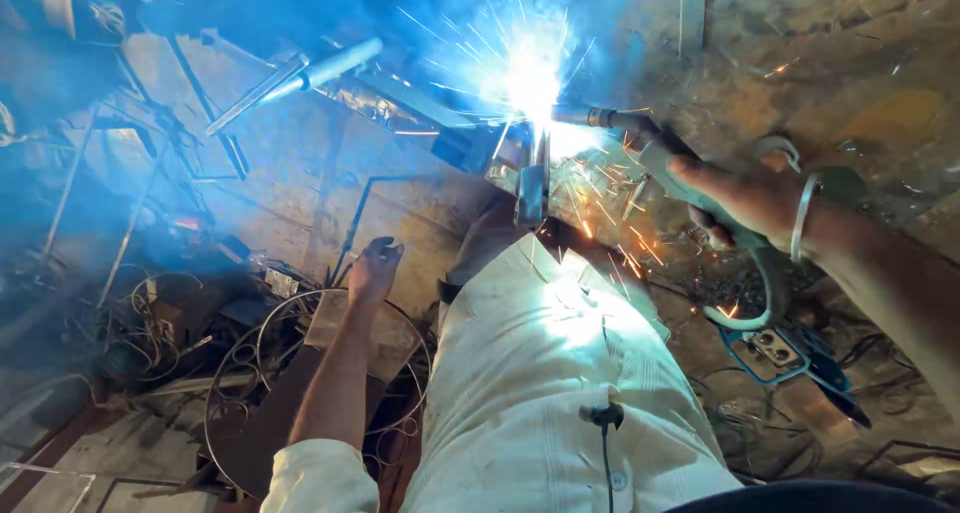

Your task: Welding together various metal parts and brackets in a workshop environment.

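Left of the bright welding arc (532,78), on the workshop floor, one tangle of thin wire and scrap (150,333) lies in a heap, and just right of it one round wire ring with curled scrollwork (250,373) rests flat; nothing here is held in a box or tray that can be made out. Above the ring and still left of the arc, one pale metal tube (320,73) lies slanted on the floor.

The left hand (375,268) sits below and left of the arc, fingers loosely curled and empty, resting at the ring's upper edge beside the person's white-trousered knee (540,373).

At the arc itself, one upright steel piece (531,188) stands directly beneath the flash, sparks scattering to its right.

Right of the arc, the right hand (735,198) is closed around the handle of one electrode holder (640,138), whose tip reaches into the arc; one metal bangle (800,218) circles that wrist. Below the hand, lower right of the arc, one blue-framed switch box (775,348) lies on the floor.
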